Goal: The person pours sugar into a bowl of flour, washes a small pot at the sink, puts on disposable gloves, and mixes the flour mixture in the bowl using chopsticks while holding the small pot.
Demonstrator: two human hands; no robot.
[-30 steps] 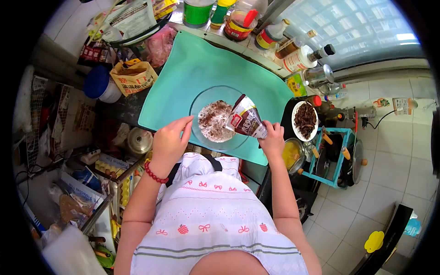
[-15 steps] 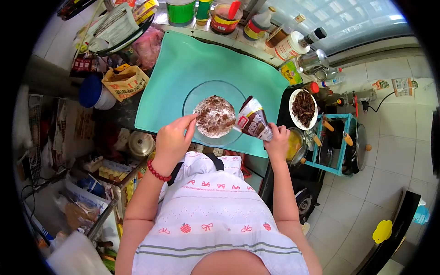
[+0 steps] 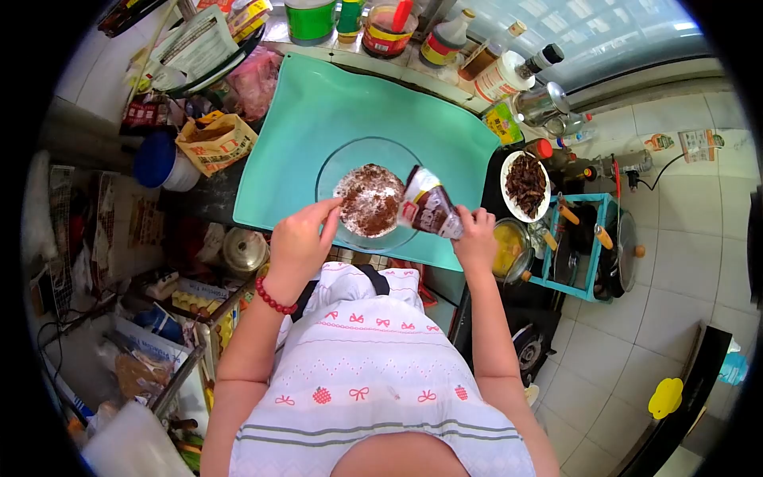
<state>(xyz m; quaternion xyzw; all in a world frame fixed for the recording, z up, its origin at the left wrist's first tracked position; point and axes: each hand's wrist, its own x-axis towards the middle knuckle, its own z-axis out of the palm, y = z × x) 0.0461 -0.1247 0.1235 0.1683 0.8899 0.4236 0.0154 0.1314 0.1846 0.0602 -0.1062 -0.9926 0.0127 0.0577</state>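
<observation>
A clear glass bowl [image 3: 330, 171] holds white powder with brown powder [image 3: 372, 199] scattered over it. My left hand [image 3: 304, 237], wearing a red bead bracelet, has its fingers and thumb closed on the bowl's near-left rim. In my right hand [image 3: 477, 238] is a brown and white packet [image 3: 431, 205], gripped at its lower right end. Its other end tilts toward the bowl, just over the right rim. The bowl stands on a turquoise mat [image 3: 294, 127].
Bottles and jars [image 3: 388, 36] line the ledge behind the mat. To the right are a white plate [image 3: 509, 191] of dark brown pieces, a lidded glass pot [image 3: 513, 250] and a blue rack [image 3: 584, 290]. A paper bag [image 3: 214, 143] stands left.
The packet has moved slightly left and tipped nearer the bowl, along with my right hand. More brown powder now covers the white powder. My left hand stays at the rim.
</observation>
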